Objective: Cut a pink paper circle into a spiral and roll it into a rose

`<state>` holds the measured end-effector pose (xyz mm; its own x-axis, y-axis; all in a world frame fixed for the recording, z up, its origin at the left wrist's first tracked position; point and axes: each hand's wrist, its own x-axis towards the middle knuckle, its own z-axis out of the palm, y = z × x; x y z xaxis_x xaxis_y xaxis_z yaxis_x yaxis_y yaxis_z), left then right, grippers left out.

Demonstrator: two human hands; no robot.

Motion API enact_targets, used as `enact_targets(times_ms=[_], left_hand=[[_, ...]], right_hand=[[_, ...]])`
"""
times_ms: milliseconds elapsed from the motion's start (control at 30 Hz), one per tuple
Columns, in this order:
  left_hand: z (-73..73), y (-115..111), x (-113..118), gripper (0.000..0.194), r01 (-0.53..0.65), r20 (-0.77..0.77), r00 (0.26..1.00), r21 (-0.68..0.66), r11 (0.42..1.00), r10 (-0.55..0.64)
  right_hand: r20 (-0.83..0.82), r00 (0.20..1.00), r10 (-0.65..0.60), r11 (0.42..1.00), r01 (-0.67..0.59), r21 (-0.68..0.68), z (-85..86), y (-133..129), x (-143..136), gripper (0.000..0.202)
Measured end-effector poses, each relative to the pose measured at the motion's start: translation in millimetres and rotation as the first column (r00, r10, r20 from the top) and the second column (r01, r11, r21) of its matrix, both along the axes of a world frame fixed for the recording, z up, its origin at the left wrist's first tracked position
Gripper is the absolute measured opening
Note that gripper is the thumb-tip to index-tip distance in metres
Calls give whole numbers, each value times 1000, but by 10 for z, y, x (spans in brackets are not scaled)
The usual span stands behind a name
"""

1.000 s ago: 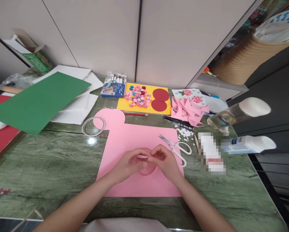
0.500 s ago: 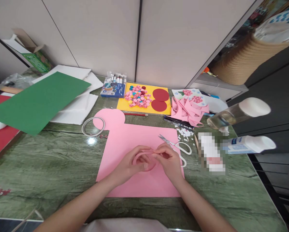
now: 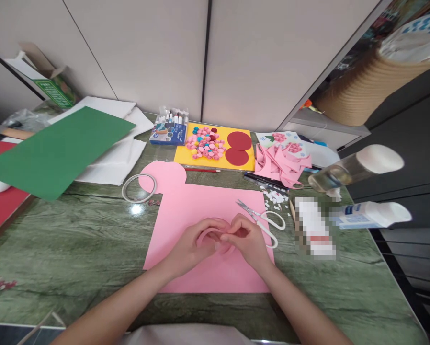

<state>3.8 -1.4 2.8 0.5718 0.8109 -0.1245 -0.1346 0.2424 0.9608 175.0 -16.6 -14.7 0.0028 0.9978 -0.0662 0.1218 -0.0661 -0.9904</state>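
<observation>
A curled pink paper strip (image 3: pixel 225 249) is held in both hands above a large pink paper sheet (image 3: pixel 189 206). My left hand (image 3: pixel 195 242) is closed around the strip's curve from the left. At the right end of the strip, my right hand (image 3: pixel 250 240) pinches it between thumb and fingers. Part of the strip is hidden behind the fingers. White-handled scissors (image 3: pixel 258 218) lie with closed blades on the sheet's right edge, just beyond my right hand.
Pink paper circles (image 3: pixel 168 176) and a tape roll (image 3: pixel 154 192) lie at the upper left. Behind are a marker box (image 3: pixel 168 135), small pink pieces (image 3: pixel 206 148) on yellow paper (image 3: pixel 181 154), and pink scraps (image 3: pixel 281 163). Bottles (image 3: pixel 373 214) stand right; green paper (image 3: pixel 62 148) lies left.
My right hand has shifted slightly, its fingers curling lower on the strip, and the strip's loop has changed shape. My left hand stays nearly in place.
</observation>
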Motion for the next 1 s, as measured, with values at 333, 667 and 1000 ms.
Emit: enact_targets(times_ms=[333,667,1000], left_hand=[[91,-4,15,14,24,-80,997,41,999,-21],[64,-21,-4,15,67,-206,978,112,991,-43],[124,-18,24,13,134,-214,972,153,979,-99]], right_hand=[[33,998,50,996,-48,-72,-10,-13,-21,37],[128,989,80,994,-70,-80,17,-25,-31,40],[205,971,121,990,-104,-92,31,-14,-35,41]])
